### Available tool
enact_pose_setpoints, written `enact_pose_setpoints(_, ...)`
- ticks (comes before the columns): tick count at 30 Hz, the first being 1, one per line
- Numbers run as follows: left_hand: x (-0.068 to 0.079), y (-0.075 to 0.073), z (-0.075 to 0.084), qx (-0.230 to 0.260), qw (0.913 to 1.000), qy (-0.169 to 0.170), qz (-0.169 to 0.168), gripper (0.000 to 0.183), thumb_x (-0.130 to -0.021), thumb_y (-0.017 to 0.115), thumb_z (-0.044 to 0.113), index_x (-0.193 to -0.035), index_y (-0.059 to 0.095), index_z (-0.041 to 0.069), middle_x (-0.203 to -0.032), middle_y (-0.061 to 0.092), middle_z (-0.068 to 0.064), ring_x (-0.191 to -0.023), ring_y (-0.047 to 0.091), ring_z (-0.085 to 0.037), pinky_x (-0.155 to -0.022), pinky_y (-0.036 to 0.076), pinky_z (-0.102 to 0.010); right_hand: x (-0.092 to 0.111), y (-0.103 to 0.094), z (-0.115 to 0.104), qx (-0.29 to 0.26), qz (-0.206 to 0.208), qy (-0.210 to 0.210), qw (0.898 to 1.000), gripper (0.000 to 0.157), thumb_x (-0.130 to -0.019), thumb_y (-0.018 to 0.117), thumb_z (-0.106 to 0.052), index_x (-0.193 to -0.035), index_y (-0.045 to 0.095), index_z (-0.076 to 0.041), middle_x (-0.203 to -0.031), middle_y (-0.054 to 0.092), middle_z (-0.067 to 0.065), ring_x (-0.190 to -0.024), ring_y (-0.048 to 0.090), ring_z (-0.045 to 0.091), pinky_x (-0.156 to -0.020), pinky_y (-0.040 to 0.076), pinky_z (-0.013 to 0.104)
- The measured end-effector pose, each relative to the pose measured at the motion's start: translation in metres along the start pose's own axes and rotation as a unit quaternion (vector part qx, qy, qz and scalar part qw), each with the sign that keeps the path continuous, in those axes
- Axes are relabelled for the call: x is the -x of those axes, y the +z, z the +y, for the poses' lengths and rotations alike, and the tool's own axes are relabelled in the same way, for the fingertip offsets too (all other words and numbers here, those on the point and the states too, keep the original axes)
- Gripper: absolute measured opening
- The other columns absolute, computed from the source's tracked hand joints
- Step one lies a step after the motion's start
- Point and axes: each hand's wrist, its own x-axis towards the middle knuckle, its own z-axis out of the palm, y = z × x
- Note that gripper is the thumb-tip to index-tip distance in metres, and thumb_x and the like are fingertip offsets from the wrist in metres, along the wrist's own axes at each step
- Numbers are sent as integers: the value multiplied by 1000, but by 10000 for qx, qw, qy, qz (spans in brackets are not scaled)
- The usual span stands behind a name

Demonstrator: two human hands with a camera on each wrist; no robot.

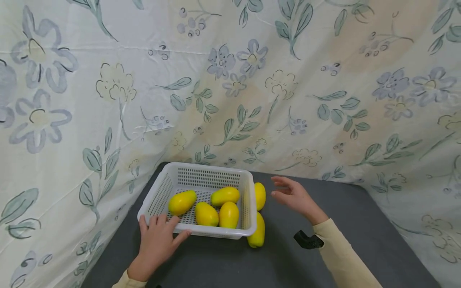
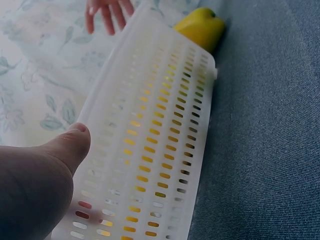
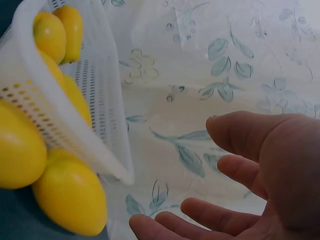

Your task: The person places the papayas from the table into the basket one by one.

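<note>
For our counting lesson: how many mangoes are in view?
6: four mangoes in the white basket, two mangoes just right of it on the dark table; others may be hidden.

A floral cloth hangs behind a dark table.

Screened-off tabletop nook, room type can't be told: wrinkled floral-print fabric hangs behind and at both sides of the dark grey, fabric-textured surface.
</note>
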Motion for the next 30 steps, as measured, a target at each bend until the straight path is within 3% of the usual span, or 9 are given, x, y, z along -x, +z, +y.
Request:
enact_pose_setpoints(6, 1, 0, -1, 0, 10000, 17, 72, 54, -85, 75, 55, -115, 72, 11, -106, 62, -20, -111, 50, -46, -109, 13, -80, 12, 1, 27, 42, 86, 115, 9999, 58, -101, 64, -25, -153, 43, -8, -154, 43, 29, -133, 55, 46, -91, 60, 45)
enact_pose_setpoints(15, 2, 1, 1, 7, 9999, 30, 119, 50, -85, 76, 54, -111, 71, 12, -103, 61, -20, -111, 50, -46, -110, 13, -79, 23, 18, 61, -302, 183, 336, 9988, 58, -101, 65, -22, -152, 43, -6, -152, 44, 32, -128, 58, 45, -86, 61, 45)
enact_pose_setpoints(23, 2, 3, 0, -14, 9997, 113, 234, 49, -85, 75, 55, -109, 71, 12, -99, 59, -19, -108, 50, -46, -108, 15, -78, 25, 42, 76, -612, 95, 494, 9969, 58, -100, 67, -20, -151, 45, -3, -150, 43, 35, -128, 58, 47, -83, 61, 45)
enact_pose_setpoints(30, 3, 4, -1, -18, 9994, 151, 323, 48, -85, 75, 54, -107, 71, 13, -98, 58, -18, -107, 50, -46, -108, 16, -78, 23, 68, 83, -685, -264, 410, 9965, 58, -100, 66, -20, -150, 44, -1, -149, 42, 38, -127, 56, 51, -82, 61, 46)
